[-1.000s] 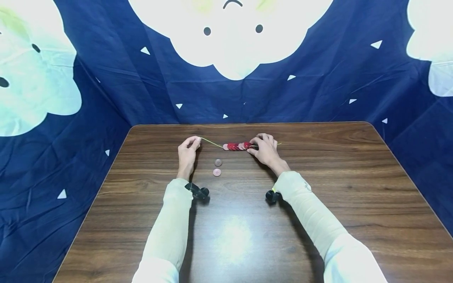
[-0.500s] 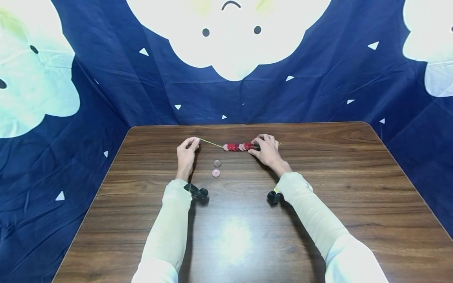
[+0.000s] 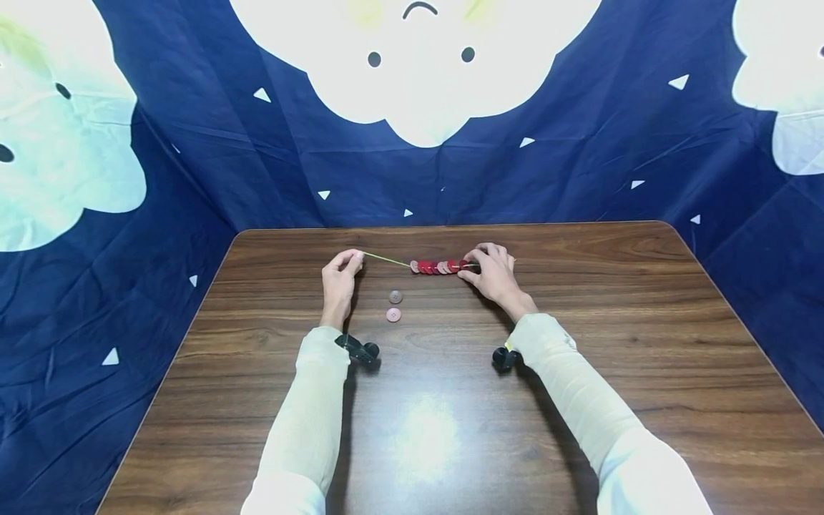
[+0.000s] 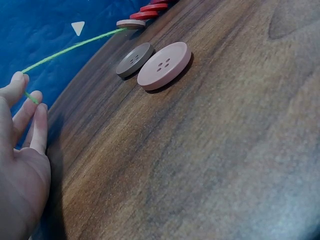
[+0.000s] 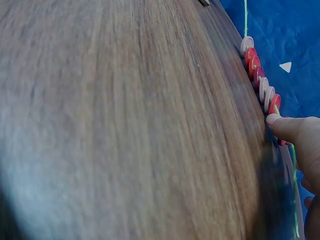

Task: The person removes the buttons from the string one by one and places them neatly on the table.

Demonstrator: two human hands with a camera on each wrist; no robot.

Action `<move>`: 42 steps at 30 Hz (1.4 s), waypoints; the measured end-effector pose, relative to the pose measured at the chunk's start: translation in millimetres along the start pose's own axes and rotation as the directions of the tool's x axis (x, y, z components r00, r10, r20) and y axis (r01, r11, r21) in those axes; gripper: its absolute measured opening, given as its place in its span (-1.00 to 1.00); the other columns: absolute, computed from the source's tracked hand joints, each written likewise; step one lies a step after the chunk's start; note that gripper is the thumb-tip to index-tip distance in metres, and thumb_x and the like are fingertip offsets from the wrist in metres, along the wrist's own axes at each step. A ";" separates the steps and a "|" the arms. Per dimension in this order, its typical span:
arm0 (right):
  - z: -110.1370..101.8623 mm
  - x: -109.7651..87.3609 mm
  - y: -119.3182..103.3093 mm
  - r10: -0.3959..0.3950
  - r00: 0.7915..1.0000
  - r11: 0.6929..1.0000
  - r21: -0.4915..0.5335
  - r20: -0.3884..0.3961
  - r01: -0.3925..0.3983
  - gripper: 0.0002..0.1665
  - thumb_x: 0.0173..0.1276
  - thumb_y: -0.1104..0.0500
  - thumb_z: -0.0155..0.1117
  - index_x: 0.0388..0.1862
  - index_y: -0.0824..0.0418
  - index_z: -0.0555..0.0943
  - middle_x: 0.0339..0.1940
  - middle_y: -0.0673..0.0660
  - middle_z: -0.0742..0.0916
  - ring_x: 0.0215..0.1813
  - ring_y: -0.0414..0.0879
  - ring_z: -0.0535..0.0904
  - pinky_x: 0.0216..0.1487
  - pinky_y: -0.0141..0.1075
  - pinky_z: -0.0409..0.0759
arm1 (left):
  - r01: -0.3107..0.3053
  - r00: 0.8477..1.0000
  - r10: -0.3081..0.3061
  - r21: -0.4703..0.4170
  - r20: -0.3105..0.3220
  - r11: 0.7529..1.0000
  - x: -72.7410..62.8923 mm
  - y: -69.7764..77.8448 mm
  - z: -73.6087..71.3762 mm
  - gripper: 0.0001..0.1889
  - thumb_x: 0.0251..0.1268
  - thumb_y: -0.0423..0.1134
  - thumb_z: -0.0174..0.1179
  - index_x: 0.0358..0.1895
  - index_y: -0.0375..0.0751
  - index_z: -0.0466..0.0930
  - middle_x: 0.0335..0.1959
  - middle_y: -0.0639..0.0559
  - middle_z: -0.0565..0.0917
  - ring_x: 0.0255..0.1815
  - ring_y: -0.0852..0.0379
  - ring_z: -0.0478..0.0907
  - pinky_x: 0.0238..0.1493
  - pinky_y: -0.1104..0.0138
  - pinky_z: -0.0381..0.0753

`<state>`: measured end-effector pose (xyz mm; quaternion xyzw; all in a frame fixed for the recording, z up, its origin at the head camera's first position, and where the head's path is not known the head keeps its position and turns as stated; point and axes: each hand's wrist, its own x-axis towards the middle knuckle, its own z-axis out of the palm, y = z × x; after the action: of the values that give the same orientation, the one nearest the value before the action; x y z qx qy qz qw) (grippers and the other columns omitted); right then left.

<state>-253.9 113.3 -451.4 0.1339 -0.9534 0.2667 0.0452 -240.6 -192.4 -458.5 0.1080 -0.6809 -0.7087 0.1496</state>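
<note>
A row of red and pink buttons (image 3: 438, 267) is threaded on a yellow-green string (image 3: 386, 258) near the table's far edge. My left hand (image 3: 339, 285) pinches the string's left part between thumb and fingertip; the left wrist view shows the string (image 4: 70, 49) running taut to the first pale pink button (image 4: 131, 24). At the row's right end, my right hand (image 3: 497, 276) pinches the last red buttons with thumb and fingers, and a tail of string (image 5: 294, 180) hangs past the thumb. A grey-brown button (image 3: 395, 297) and a pink button (image 3: 393, 315) lie loose between the hands.
The brown wooden table (image 3: 425, 372) carries a bright glare spot. Blue cloth (image 3: 444, 179) printed with white clouds and triangles hangs behind and beside it. Black wrist cameras (image 3: 359, 348) sit on both sleeves.
My right hand has shifted slightly to the right, drawing the button row along with it. The left hand stays almost in place, and the two loose buttons have not moved.
</note>
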 end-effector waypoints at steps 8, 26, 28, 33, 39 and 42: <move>-4.8 -1.5 5.5 0.003 1.000 1.000 -0.001 -0.006 -0.003 -0.60 0.25 -0.08 0.34 -0.04 0.13 0.60 0.26 0.22 0.46 0.33 0.20 0.20 0.24 0.11 0.11 | -0.010 1.000 0.010 0.003 -0.022 1.000 2.1 -5.2 0.2 -0.78 0.26 -0.20 0.27 -0.19 -0.31 0.65 -0.36 -0.17 0.59 -0.37 0.27 0.47 -0.14 0.37 0.51; -14.6 -4.6 21.5 0.039 0.999 0.999 -0.011 -0.005 -0.039 -0.56 0.27 -0.08 0.32 -0.02 0.17 0.58 0.29 0.24 0.43 0.36 0.24 0.16 0.25 0.13 0.08 | 0.004 1.000 -0.004 -0.014 -0.004 1.000 2.1 -3.2 0.5 -0.72 0.27 -0.20 0.26 -0.12 -0.38 0.63 -0.20 -0.39 0.58 -0.31 0.19 0.49 0.01 0.19 0.52; -16.1 -5.3 22.9 0.040 0.999 0.999 -0.011 -0.006 -0.040 -0.56 0.27 -0.08 0.32 -0.01 0.17 0.58 0.29 0.25 0.42 0.36 0.24 0.16 0.25 0.14 0.08 | 0.001 1.000 -0.001 -0.012 -0.007 1.000 1.8 -3.0 0.6 -0.73 0.27 -0.21 0.26 -0.13 -0.39 0.63 -0.22 -0.39 0.57 -0.33 0.21 0.48 -0.01 0.21 0.52; -22.0 -6.4 25.6 0.049 0.999 0.999 -0.003 -0.017 -0.049 -0.56 0.27 -0.07 0.33 -0.02 0.19 0.58 0.30 0.26 0.42 0.36 0.25 0.15 0.26 0.14 0.07 | -0.004 1.000 0.004 -0.009 -0.020 1.000 1.9 -2.9 1.4 -0.79 0.26 -0.22 0.27 -0.19 -0.32 0.65 -0.32 -0.23 0.60 -0.36 0.27 0.48 -0.08 0.33 0.53; -26.3 -8.0 31.0 0.070 0.997 0.998 0.000 -0.027 -0.070 -0.56 0.26 -0.06 0.34 -0.02 0.20 0.57 0.29 0.27 0.43 0.36 0.26 0.16 0.26 0.15 0.07 | -0.008 1.000 0.008 0.018 -0.028 1.000 0.8 -3.7 1.7 -0.84 0.27 -0.17 0.26 -0.24 -0.20 0.66 -0.33 -0.08 0.64 -0.33 0.24 0.51 -0.11 0.36 0.54; -27.0 -8.5 34.1 0.081 0.996 0.997 0.005 -0.033 -0.081 -0.55 0.26 -0.06 0.34 -0.02 0.21 0.57 0.29 0.27 0.43 0.36 0.26 0.16 0.26 0.15 0.07 | -0.010 1.000 0.011 0.020 -0.026 1.000 0.2 -4.0 0.9 -0.83 0.27 -0.17 0.26 -0.24 -0.21 0.65 -0.29 -0.14 0.65 -0.33 0.22 0.52 -0.12 0.36 0.55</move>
<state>-254.9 157.3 -446.6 0.0907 -0.9567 0.2721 0.0496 -241.3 -191.5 -462.5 0.1153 -0.6865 -0.6996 0.1613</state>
